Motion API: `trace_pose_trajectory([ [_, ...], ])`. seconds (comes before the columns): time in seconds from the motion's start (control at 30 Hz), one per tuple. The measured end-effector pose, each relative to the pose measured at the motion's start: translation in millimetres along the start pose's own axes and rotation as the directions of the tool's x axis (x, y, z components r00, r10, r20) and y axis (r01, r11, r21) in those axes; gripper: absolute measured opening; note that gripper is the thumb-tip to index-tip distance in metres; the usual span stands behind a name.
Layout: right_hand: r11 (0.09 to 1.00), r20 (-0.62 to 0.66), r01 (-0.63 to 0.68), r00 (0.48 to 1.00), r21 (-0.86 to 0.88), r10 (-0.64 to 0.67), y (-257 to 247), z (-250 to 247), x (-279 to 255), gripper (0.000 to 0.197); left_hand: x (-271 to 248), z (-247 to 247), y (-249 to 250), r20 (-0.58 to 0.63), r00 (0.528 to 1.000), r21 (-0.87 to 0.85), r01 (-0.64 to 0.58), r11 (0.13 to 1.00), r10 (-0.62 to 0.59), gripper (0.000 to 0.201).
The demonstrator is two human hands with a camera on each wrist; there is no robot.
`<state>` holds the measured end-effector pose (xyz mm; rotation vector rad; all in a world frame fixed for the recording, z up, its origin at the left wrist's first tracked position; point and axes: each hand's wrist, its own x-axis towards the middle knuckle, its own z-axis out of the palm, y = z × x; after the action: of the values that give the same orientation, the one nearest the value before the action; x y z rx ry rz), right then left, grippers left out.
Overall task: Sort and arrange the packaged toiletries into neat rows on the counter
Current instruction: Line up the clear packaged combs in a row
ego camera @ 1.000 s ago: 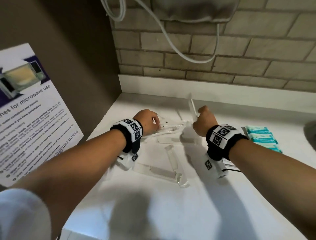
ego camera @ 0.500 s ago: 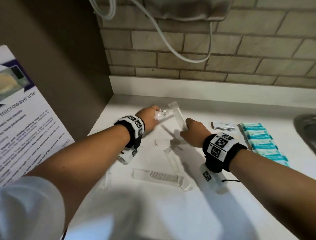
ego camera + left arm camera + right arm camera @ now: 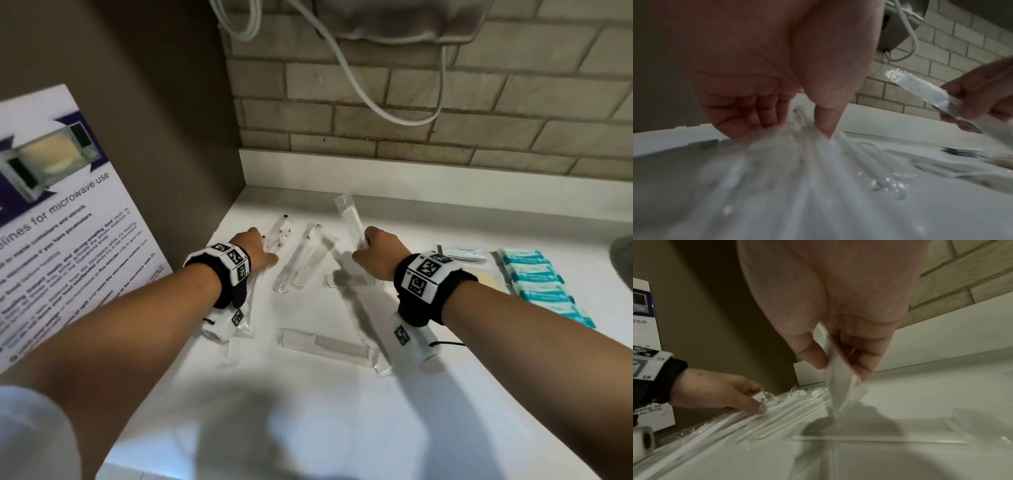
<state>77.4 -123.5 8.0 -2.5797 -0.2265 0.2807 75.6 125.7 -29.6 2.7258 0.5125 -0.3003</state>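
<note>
wrapped comb (image 3: 349, 222): tilted up off the counter (image 3: 445, 394), at 12 o'clock of your right hand (image 3: 378, 253), which pinches its toothed end | handling: likely light and stiff with slippery film, so grip the spine | left hand (image 3: 255, 251): at 9 o'clock, pinches a wrapped toothbrush (image 3: 279, 236) lying flat | teal packets (image 3: 534, 284): rowed at 3 o'clock

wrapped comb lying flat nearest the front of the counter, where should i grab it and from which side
Probably the plain handle end on the left of the wrapped comb, pinched across its narrow width from above. It lies flat on the counter, and another clear packet crosses its right, toothed end.
</note>
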Motion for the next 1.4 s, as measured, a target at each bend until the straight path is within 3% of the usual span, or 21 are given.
trace_pose_trajectory([
  [0.07, 1.000, -0.011, 0.013, 1.000, 0.006, -0.013, -3, 0, 0, 0.010, -7, 1, 2, -0.050, 0.999, 0.076, -0.010, 0.997, 0.014, 0.077],
  [0.17, 1.000, -0.024, 0.003, 1.000, 0.023, -0.003, -4, -2, 0, 0.016, -19, 0, 19, -0.211, 0.953, 0.106, -0.199, 0.974, 0.218, 0.066],
  [0.23, 1.000, -0.038, -0.016, 0.999, 0.022, 0.016, -1, -4, 1, 0.022, -28, 2, 37, -0.159, 0.914, 0.005, -0.377, 0.926, 0.373, 0.044],
  [0.33, 0.999, -0.049, -0.044, 0.998, -0.015, 0.043, 7, -11, -1, 0.015, -38, 16, 62, 0.035, 0.890, 0.092, -0.456, 0.885, 0.455, 0.019],
  [0.4, 0.998, -0.057, -0.058, 0.997, -0.039, 0.055, 13, -15, -3, 0.012, -38, 24, 73, 0.087, 0.899, 0.175, -0.438, 0.882, 0.429, 0.023],
  [0.5, 0.995, -0.049, -0.075, 0.996, -0.068, 0.071, 21, -19, -8, 0.010, -30, 29, 78, 0.050, 0.913, 0.226, -0.406, 0.886, 0.405, 0.028],
  [0.6, 0.994, -0.036, -0.100, 0.994, -0.038, 0.099, 31, -19, -13, 0.021, -26, 33, 83, 0.037, 0.919, 0.228, -0.390, 0.892, 0.392, 0.016],
  [0.7, 0.993, -0.040, -0.108, 0.993, -0.041, 0.107, 38, -19, -14, 0.024, -26, 35, 88, 0.102, 0.928, 0.206, -0.373, 0.905, 0.359, 0.011],
  [0.77, 0.993, -0.045, -0.110, 0.993, -0.048, 0.108, 41, -20, -13, 0.023, -23, 38, 88, 0.117, 0.914, 0.206, -0.405, 0.891, 0.389, 0.014],
  [0.83, 0.992, -0.057, -0.117, 0.992, -0.040, 0.115, 43, -22, -10, 0.021, -19, 42, 87, 0.142, 0.903, 0.164, -0.426, 0.890, 0.406, 0.030],
  [0.97, 0.992, -0.078, -0.127, 0.989, 0.009, 0.127, 48, -28, -5, 0.015, -19, 46, 92, 0.132, 0.883, 0.105, -0.465, 0.879, 0.451, 0.037],
  [1.13, 0.989, -0.111, -0.144, 0.983, 0.020, 0.145, 54, -34, -3, 0.009, -32, 53, 117, 0.175, 0.794, 0.124, -0.604, 0.788, 0.581, 0.051],
  [1.4, 0.993, -0.098, -0.106, 0.989, 0.055, 0.111, 60, -40, -8, 0.005, -21, 54, 129, 0.106, 0.884, 0.259, -0.467, 0.845, 0.456, 0.041],
])
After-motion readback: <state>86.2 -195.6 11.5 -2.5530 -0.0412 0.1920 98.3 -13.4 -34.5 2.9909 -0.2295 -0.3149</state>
